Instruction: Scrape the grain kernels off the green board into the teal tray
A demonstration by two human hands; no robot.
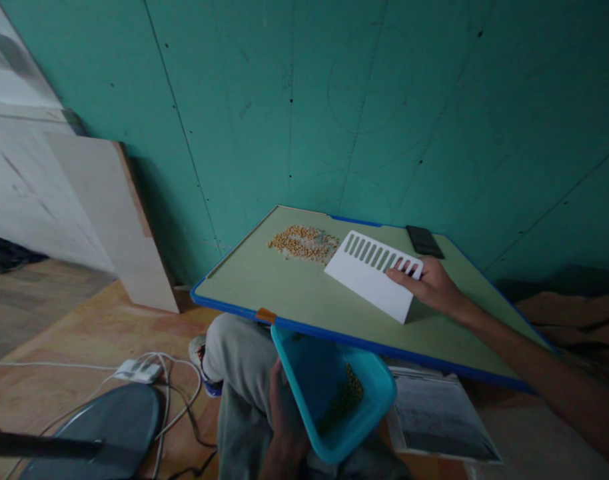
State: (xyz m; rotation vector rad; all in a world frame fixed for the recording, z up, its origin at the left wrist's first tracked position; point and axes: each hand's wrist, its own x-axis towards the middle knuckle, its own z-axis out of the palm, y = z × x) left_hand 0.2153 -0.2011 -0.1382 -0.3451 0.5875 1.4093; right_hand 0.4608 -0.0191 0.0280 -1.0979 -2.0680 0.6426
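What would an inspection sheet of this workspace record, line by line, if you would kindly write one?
Surface: pale green table, blue-edged, orange clip at its near edge.
Things: yellowish grains spread on the table; slotted panel close beside them; blue tub below the near edge, more grains inside.
Clutter: black slab at the table's far right.
Grips: right grip holds the slotted panel; left grip against the tub's left side, closure unclear.
Cables: white and dark cables on the floor, around a power strip.
Surroundings: green wall behind; leaning board at left.
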